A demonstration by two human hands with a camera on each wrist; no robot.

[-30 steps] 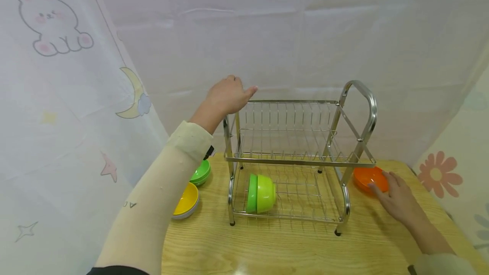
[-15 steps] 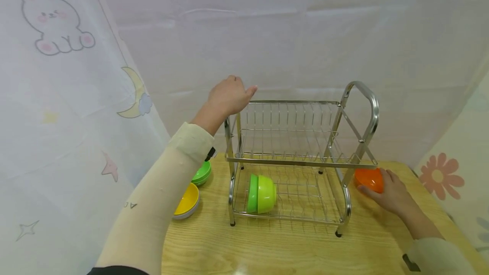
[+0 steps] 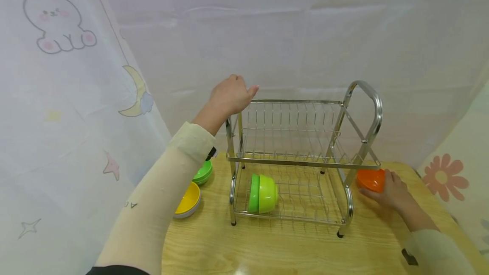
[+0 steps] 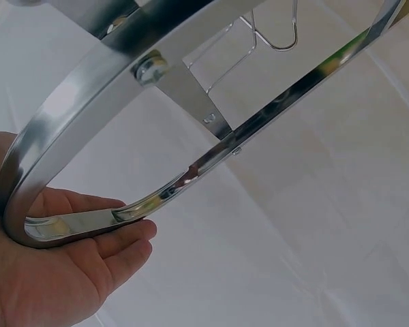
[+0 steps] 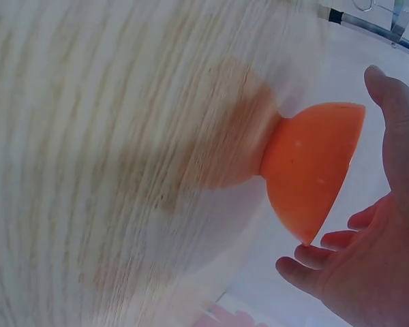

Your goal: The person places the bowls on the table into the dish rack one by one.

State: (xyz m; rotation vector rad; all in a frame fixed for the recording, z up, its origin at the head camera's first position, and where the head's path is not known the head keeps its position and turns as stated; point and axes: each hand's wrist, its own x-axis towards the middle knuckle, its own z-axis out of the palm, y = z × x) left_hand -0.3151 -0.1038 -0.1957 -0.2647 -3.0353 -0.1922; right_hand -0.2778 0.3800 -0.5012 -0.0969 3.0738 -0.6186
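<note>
My left hand (image 3: 231, 94) rests on the top left end of a two-tier metal dish rack (image 3: 286, 162). In the left wrist view the curved rack handle (image 4: 51, 129) lies across the palm, with the fingers (image 4: 126, 262) extended past it. At the rack's right, my right hand (image 3: 395, 190) reaches over an orange bowl (image 3: 370, 180). The right wrist view has this bowl upright on the table, fingertips (image 5: 310, 255) right at one side of its rim and the thumb (image 5: 382, 85) spread off the opposite side. A green bowl (image 3: 254, 194) and a yellow-green bowl (image 3: 268, 194) stand on edge together in the lower tier.
Left of the rack, partly behind my left sleeve, are green bowls (image 3: 203, 172) and a yellow bowl (image 3: 188, 198) stacked in a pale one. The wooden table (image 3: 282, 249) bears everything. Patterned cloth (image 3: 286, 33) hangs behind and at both sides.
My right hand has moved left and closer over the orange bowl, its thumb coming round to the near side. The left hand stays on the rack.
</note>
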